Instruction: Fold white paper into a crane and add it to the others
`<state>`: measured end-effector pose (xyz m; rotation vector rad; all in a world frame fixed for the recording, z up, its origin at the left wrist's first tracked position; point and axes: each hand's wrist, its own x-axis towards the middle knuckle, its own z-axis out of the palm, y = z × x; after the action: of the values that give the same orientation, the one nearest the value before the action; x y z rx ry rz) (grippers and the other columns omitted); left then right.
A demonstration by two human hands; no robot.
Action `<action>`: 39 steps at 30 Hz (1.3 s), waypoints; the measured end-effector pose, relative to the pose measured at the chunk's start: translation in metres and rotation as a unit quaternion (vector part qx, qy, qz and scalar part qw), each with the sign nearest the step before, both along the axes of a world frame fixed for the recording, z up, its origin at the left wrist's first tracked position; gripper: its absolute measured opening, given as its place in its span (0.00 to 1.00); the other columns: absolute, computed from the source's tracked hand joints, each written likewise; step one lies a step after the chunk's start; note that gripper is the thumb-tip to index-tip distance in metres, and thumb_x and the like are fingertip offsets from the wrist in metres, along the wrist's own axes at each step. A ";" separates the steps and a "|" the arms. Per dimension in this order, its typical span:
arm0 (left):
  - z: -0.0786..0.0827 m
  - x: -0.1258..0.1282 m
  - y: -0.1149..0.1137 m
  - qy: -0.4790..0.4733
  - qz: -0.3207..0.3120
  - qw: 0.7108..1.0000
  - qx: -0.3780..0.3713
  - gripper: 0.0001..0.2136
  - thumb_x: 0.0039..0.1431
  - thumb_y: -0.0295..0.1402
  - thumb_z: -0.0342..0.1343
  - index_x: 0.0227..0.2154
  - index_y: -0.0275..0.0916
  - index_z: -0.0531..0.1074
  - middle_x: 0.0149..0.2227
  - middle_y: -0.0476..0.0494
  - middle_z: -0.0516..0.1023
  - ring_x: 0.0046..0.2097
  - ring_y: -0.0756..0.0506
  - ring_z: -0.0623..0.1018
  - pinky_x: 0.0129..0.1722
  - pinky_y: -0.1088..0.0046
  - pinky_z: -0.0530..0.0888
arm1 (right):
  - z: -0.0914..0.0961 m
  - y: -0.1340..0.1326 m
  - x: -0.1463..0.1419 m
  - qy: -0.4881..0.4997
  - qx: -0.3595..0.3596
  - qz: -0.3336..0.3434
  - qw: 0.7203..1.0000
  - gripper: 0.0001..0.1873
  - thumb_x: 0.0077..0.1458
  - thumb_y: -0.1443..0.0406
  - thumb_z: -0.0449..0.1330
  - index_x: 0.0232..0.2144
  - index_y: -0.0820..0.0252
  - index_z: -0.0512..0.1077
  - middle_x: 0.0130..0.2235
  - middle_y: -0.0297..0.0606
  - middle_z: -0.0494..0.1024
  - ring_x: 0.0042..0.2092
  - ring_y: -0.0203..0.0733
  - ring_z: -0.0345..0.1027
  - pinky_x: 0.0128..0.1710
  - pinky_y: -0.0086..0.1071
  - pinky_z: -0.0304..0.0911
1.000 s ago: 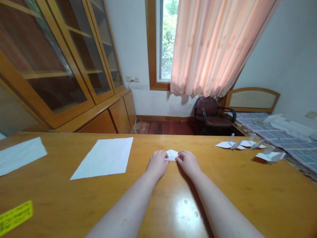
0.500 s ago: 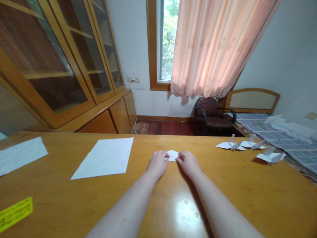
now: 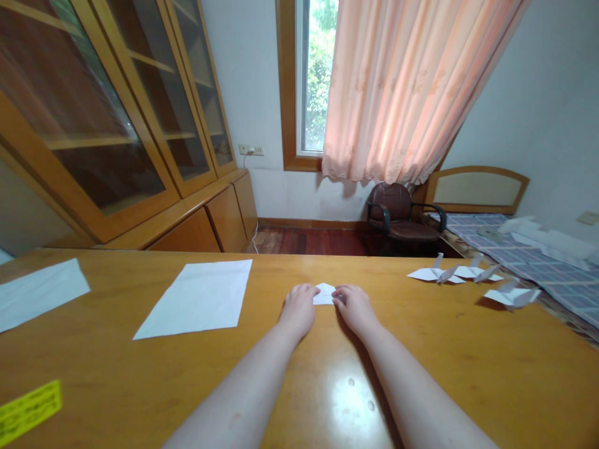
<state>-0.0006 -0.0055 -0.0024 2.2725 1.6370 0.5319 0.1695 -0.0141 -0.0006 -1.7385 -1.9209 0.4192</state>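
Note:
A small folded white paper [image 3: 324, 295] lies on the wooden table [image 3: 299, 399], between my two hands. My left hand [image 3: 299, 308] grips its left edge, fingers curled and closed. On the opposite edge my right hand [image 3: 354, 305] pinches the paper with thumb and fingertips. Both hands hide the outer corners of the paper, and its middle shows a point at the top. Several folded paper cranes stand to the right on the table, the nearest crane [image 3: 508, 296] a little apart from the others.
A flat white sheet [image 3: 201, 299] lies left of my hands, with another white sheet [image 3: 42, 293] at the far left. A yellow label [image 3: 30, 408] is near the front left. Beyond the table are a brown chair [image 3: 397, 212], a bed [image 3: 538, 249] and a glass-door cabinet [image 3: 154, 125].
My fingers have shifted very slightly on the folded paper's edges. The paper stays in the same place, and the sheets and cranes have not moved.

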 end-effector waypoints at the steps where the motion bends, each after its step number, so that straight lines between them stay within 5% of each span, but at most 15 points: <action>1: 0.000 0.000 0.000 0.003 -0.001 1.000 -0.002 0.17 0.58 0.23 0.43 0.46 0.43 0.71 0.46 0.44 0.73 0.49 0.43 0.68 0.49 0.68 0.64 | -0.001 0.000 0.000 -0.002 -0.001 0.004 1.000 0.08 0.51 0.68 0.59 0.34 0.56 0.76 0.45 0.36 0.77 0.49 0.42 0.65 0.51 0.34 0.54; 21: -0.010 0.001 0.004 0.065 0.088 0.994 -0.012 0.22 0.57 0.23 0.43 0.54 0.44 0.64 0.60 0.40 0.61 0.62 0.37 0.57 0.60 0.52 0.53 | -0.008 0.003 0.001 -0.061 -0.002 0.031 0.998 0.17 0.59 0.67 0.51 0.46 0.47 0.74 0.52 0.35 0.73 0.52 0.44 0.63 0.52 0.39 0.54; 25: 0.003 0.002 0.001 -0.004 0.047 0.998 0.040 0.19 0.57 0.23 0.45 0.49 0.41 0.69 0.55 0.43 0.68 0.59 0.41 0.62 0.60 0.60 0.56 | -0.009 0.003 0.001 -0.056 -0.010 0.030 0.998 0.17 0.58 0.67 0.51 0.46 0.47 0.74 0.53 0.35 0.72 0.53 0.44 0.62 0.53 0.39 0.53; 31: 0.020 0.007 -0.012 -0.085 -0.114 0.989 0.036 0.12 0.58 0.26 0.47 0.39 0.42 0.75 0.42 0.46 0.77 0.45 0.46 0.73 0.50 0.68 0.67 | -0.007 0.002 0.001 -0.051 -0.007 0.036 0.998 0.18 0.58 0.68 0.51 0.46 0.47 0.73 0.52 0.35 0.73 0.53 0.43 0.62 0.53 0.38 0.53; 39: 0.020 0.009 -0.013 -0.043 -0.117 0.992 0.001 0.11 0.60 0.31 0.46 0.35 0.40 0.75 0.38 0.43 0.77 0.42 0.45 0.74 0.44 0.68 0.68 | -0.006 0.002 0.002 -0.045 -0.007 0.035 0.998 0.18 0.57 0.68 0.51 0.45 0.48 0.74 0.52 0.35 0.73 0.53 0.43 0.62 0.53 0.38 0.53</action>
<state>0.0084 -0.0185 0.0174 2.3662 1.3067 0.5649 0.1711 -0.0118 -0.0067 -1.7298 -2.0518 0.3847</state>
